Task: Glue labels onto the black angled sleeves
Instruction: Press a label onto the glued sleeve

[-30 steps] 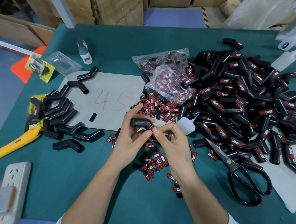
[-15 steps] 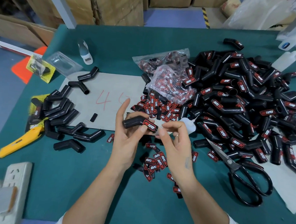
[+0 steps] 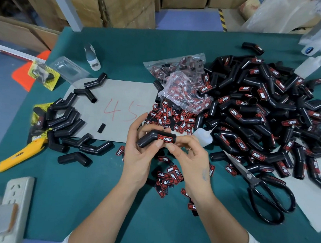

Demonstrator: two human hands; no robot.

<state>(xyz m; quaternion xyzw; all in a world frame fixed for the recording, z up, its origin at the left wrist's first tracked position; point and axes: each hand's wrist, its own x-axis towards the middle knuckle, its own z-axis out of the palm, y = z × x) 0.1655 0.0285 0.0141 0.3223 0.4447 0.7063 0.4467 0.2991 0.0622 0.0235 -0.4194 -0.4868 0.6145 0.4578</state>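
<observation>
Head view. One black angled sleeve (image 3: 154,138), red label (image 3: 165,139) uppermost, is held above the green bench (image 3: 93,202), gripped by the left hand (image 3: 140,150) at its lower leg. The labelled end is pinched by the curled fingers of the right hand (image 3: 189,153). Loose labels (image 3: 169,176) are scattered beneath. Labelled sleeves (image 3: 270,114) are heaped right, unlabelled sleeves (image 3: 66,122) left. Scissors (image 3: 261,191) are laid right.

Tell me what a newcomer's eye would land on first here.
The big heap of labelled black sleeves filling the table's right side draws the eye first. Next, at centre, the left hand holds one angled sleeve with a red label, the right hand touching its end. Large black scissors lie to the right.
</observation>
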